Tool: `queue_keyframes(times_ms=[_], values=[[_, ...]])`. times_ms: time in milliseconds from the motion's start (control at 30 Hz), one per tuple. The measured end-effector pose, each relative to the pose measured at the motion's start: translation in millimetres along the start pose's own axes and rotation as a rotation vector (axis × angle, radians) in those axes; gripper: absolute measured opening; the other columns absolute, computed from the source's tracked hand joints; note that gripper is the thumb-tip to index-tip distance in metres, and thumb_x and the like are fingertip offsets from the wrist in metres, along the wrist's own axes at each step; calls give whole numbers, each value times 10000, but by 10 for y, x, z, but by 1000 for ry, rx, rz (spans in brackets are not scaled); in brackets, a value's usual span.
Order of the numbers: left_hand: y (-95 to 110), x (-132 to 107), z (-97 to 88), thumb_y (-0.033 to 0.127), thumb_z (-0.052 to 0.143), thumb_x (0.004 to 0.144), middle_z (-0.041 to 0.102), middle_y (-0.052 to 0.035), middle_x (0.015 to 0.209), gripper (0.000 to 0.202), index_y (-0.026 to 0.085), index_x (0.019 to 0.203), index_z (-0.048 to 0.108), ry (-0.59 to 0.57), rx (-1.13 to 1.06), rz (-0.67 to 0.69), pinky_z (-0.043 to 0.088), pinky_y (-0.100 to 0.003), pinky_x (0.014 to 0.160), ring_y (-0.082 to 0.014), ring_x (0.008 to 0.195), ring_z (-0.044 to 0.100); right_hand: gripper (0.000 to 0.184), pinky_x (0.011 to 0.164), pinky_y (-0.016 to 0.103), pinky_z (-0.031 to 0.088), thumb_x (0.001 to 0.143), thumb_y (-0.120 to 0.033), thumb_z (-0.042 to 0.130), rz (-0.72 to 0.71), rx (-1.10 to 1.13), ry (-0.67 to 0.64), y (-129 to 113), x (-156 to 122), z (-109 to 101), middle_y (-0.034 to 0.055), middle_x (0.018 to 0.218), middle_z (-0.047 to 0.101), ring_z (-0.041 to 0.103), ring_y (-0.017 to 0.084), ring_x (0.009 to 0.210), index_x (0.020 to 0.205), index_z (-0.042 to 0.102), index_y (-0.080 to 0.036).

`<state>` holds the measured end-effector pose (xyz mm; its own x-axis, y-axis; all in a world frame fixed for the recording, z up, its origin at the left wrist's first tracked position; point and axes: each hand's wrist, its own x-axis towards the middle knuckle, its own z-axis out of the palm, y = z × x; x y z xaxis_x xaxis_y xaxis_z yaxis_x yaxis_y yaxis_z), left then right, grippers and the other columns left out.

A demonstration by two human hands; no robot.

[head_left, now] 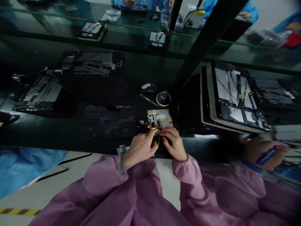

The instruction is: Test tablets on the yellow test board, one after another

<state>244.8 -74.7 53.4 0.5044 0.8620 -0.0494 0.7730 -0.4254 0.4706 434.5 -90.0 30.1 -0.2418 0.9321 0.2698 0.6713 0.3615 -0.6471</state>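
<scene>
My left hand (pixel 139 148) and my right hand (pixel 173 143) meet at the near edge of a dark green bench, both in pink sleeves. Their fingers are pinched together on a thin cable or ribbon (pixel 158 131) at the lower edge of a small open device (pixel 160 119) with yellow tape and white labels on it. The device lies on a black pad (pixel 113 121). What exactly the fingertips grip is too small to make out.
A stack of opened tablet frames (pixel 232 100) stands at the right, more frames (pixel 70 78) at the left. A tape roll (pixel 163 98) and a black mouse-like object (pixel 148 87) lie behind the device. A neighbour's hand (pixel 263 152) holds a blue pen. A black post (pixel 207 34) crosses the view.
</scene>
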Motion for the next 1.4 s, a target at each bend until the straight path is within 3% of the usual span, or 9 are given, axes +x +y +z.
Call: queue_keyframes(times_ms=[67, 133, 300, 633, 867, 1033, 1167, 1267, 1400], values=[[-160, 77, -177, 287, 465, 925, 654, -56, 943, 385, 220, 1304, 487, 92, 15, 8, 487, -325, 801, -206, 899, 612, 199, 886, 391, 447, 946, -240, 459, 72, -50, 66, -76, 146, -12, 71, 991, 658, 569, 238, 1007, 938, 657, -223], [-345, 232, -259, 289, 456, 931, 615, -114, 1112, 289, 180, 1161, 592, 201, 130, 11, 462, -399, 901, -272, 1080, 549, 177, 848, 375, 441, 943, -242, 474, 165, -185, 88, -162, 330, 84, 83, 958, 645, 565, 241, 942, 920, 646, -210], [-651, 580, -116, 211, 580, 836, 518, -175, 1257, 150, 123, 946, 632, 176, 156, 76, 419, -456, 1001, -329, 1245, 432, 105, 808, 366, 383, 897, -267, 565, 382, -545, -62, -300, 666, 506, 106, 966, 626, 534, 265, 933, 912, 630, -186], [-832, 584, -71, 196, 579, 826, 491, -149, 1308, 83, 155, 818, 650, 148, 27, 169, 411, -471, 1001, -326, 1271, 410, 175, 823, 342, 366, 837, -273, 568, 507, -699, -166, -392, 792, 597, 91, 1028, 629, 535, 256, 970, 983, 614, -186], [-787, 619, -64, 170, 561, 826, 492, -166, 1321, 84, 143, 818, 640, 115, -27, 180, 401, -479, 1023, -332, 1279, 415, 231, 827, 345, 399, 822, -251, 561, 516, -727, -190, -420, 822, 559, 107, 1056, 621, 553, 260, 981, 1036, 614, -181], [-1097, 149, -342, 380, 529, 907, 446, -179, 1385, 355, 147, 1173, 546, 329, -140, 129, 348, -475, 1098, -308, 1351, 361, 210, 839, 327, 425, 901, -256, 483, 321, -541, -52, -594, 793, 435, 103, 1001, 630, 577, 236, 954, 1043, 610, -166], [-1733, -516, -530, 379, 503, 898, 486, -224, 1347, 409, 123, 1216, 509, 562, -68, -333, 342, -562, 1074, -371, 1289, 438, 306, 781, 299, 454, 913, -216, 462, 291, -403, -68, -834, 825, 681, 89, 960, 675, 624, 210, 865, 1191, 573, -153], [-2072, -845, -552, 345, 483, 887, 492, -215, 1367, 394, 130, 1215, 521, 547, -129, -528, 385, -545, 1053, -381, 1294, 451, 385, 765, 306, 469, 893, -246, 516, 356, -367, -113, -926, 875, 926, 117, 1027, 679, 641, 214, 858, 1257, 542, -122], [-2213, -971, -568, 261, 492, 858, 615, -176, 1221, 433, 155, 1277, 487, 540, -286, -672, 466, -500, 973, -338, 1146, 591, 406, 763, 296, 471, 856, -240, 559, 431, -205, -32, -866, 966, 1085, 99, 993, 682, 643, 182, 788, 1245, 546, -125]])
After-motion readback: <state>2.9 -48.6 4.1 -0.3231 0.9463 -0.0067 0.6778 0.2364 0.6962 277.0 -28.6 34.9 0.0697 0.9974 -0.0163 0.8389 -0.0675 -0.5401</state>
